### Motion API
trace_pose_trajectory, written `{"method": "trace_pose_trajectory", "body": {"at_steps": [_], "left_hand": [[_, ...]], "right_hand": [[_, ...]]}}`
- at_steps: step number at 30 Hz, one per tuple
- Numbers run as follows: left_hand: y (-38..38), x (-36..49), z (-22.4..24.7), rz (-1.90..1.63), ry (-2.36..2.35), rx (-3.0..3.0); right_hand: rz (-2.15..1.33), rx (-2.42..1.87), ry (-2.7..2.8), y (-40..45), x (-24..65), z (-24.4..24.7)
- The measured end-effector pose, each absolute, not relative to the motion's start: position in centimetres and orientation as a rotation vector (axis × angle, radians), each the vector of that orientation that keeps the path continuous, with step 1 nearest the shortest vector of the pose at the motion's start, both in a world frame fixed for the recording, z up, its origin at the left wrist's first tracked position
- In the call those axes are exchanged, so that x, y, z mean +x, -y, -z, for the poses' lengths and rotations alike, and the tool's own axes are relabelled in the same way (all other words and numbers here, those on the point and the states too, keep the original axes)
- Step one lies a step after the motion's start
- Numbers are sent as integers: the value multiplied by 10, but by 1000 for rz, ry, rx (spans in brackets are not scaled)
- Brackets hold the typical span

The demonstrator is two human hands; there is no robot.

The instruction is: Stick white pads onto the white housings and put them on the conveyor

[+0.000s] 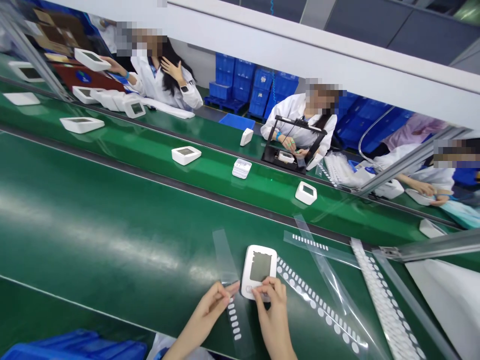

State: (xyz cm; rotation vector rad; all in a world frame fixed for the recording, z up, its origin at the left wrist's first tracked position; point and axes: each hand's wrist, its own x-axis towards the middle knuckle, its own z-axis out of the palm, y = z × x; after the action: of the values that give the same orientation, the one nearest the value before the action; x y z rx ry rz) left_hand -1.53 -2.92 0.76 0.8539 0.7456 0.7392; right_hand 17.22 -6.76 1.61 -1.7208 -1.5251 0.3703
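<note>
A white device with a grey display (260, 265), shaped like a blood pressure monitor, lies face up on the green bench. My right hand (273, 310) has its thumb and fingers closed over the device's lower end, by the button; any small piece under the fingertips is hidden. Just left of the device, my left hand (210, 307) pinches at a clear strip with white oval stickers (233, 320). Its fingertips cover part of that strip, so I cannot tell whether a loose sticker is between them. To the right, another sticker strip (318, 302) runs out from beside the device.
More sticker strips (386, 300) and clear backing film (337, 285) lie on the right. Beyond a dark rail, a green belt (210, 172) carries several white devices (186, 155). Co-workers sit across it, one at a black frame (294, 145). A blue bin (77, 345) stands lower left.
</note>
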Motion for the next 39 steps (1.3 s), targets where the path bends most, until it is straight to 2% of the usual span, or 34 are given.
{"method": "trace_pose_trajectory", "body": {"at_steps": [4, 15, 28, 39], "left_hand": [[29, -18, -11, -675, -691, 868], [26, -15, -16, -675, -674, 844], [30, -17, -1, -740, -756, 898], [31, -16, 3, -747, -769, 832]], "right_hand": [[-274, -1770, 1538, 65, 163, -13], [-280, -1851, 1560, 67, 160, -13], [-350, -1784, 1424, 71, 163, -8], [-221, -1880, 1539, 71, 157, 6]]}}
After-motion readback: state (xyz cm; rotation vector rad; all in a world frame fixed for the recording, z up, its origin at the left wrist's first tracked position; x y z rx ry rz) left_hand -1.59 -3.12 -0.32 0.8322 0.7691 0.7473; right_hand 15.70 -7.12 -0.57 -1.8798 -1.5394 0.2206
